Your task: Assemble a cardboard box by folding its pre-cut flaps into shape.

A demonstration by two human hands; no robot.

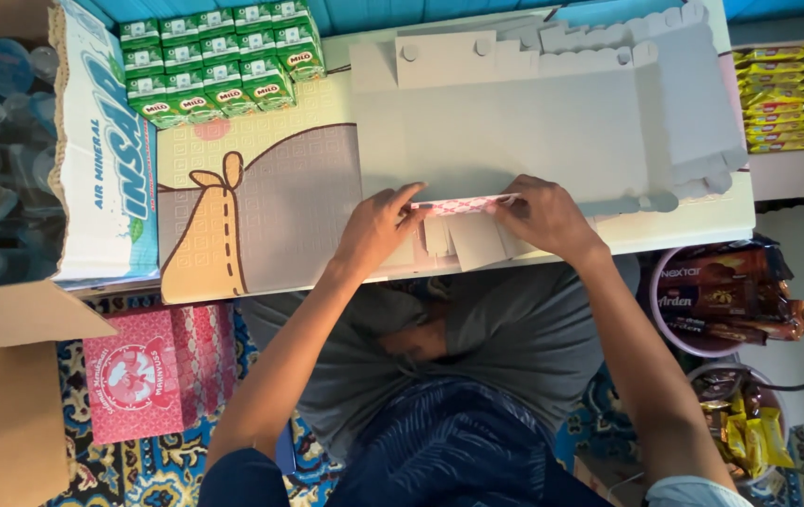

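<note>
**Head view: both hands press a carton fold at the table's near edge**

The left hand (378, 225) and right hand (543, 218) pinch the pink-patterned flap (466, 204) of a flat grey carton blank (514, 131), fingers closed on it, holding the crease against the low table (261, 216). Green drink cartons (219, 61) sit at the far-left corner.

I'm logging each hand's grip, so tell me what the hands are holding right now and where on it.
Both hands pinch a folded flap of the flat grey cardboard box blank: left hand at the fold's left end, right hand at its right end.
</note>
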